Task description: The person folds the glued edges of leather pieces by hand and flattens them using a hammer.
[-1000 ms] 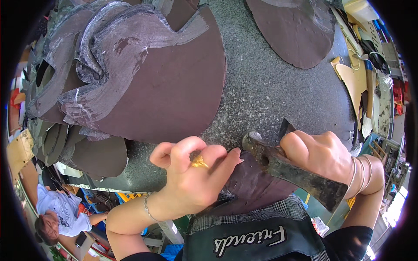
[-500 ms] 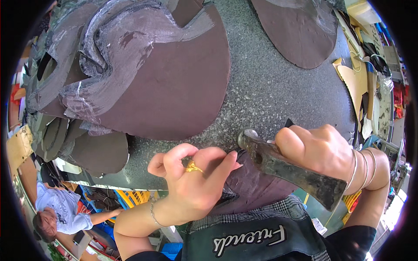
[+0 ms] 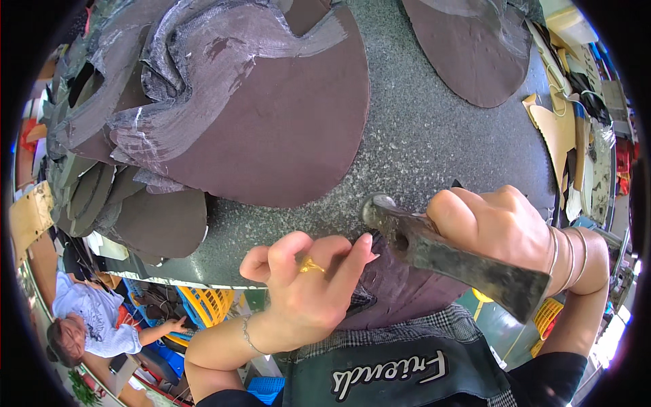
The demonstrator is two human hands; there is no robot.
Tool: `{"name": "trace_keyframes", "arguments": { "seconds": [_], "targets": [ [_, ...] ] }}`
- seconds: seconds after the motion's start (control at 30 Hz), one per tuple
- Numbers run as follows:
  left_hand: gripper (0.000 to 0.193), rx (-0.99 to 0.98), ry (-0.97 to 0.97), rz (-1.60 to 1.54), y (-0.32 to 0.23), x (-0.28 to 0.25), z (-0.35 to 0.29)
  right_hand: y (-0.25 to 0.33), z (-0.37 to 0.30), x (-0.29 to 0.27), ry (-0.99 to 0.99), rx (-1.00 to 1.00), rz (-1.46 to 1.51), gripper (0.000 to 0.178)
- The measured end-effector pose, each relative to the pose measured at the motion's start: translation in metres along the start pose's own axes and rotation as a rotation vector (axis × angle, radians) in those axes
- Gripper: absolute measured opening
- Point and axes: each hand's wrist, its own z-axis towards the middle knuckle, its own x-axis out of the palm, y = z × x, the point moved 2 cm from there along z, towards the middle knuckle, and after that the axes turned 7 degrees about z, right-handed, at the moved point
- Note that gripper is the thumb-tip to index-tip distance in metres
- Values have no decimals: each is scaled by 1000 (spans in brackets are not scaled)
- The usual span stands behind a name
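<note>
- Far left: a co-worker in a white shirt (image 3: pixel 91 315), near a yellow slatted plastic crate (image 3: pixel 207 305).
- Left, on the speckled dark-grey tabletop (image 3: pixel 420 156): overlapping dark-brown rounded sheets with grey-smeared edges (image 3: pixel 285 129).
- Centre: left hand (image 3: pixel 305 292), fingers curled, fingertips at the edge of a creased dark-brown sheet (image 3: pixel 413 292); cannot tell whether they pinch it. This sheet lies at the table's near edge, against the dark apron (image 3: pixel 400 373).
- Right of centre: a worn iron hammer (image 3: pixel 468 261), its head above the sheet; right hand (image 3: pixel 488 227) closed in a fist around it, handle hidden.
- Upper right: another brown rounded sheet (image 3: pixel 475 61).
- Right: tan scrap pieces (image 3: pixel 549 132); below, a yellow basket (image 3: pixel 546 317) over green floor (image 3: pixel 498 322).
</note>
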Motion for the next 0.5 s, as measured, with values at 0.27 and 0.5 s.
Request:
{"name": "trace_keyframes", "arguments": {
  "seconds": [0.27,0.5],
  "targets": [
    [31,22,-30,-91,8,1,27,14,7,-35,93,159,18,21],
    [38,-61,25,-264,31,6,29,-9,-24,-14,176,170,127,39]
  ]
}}
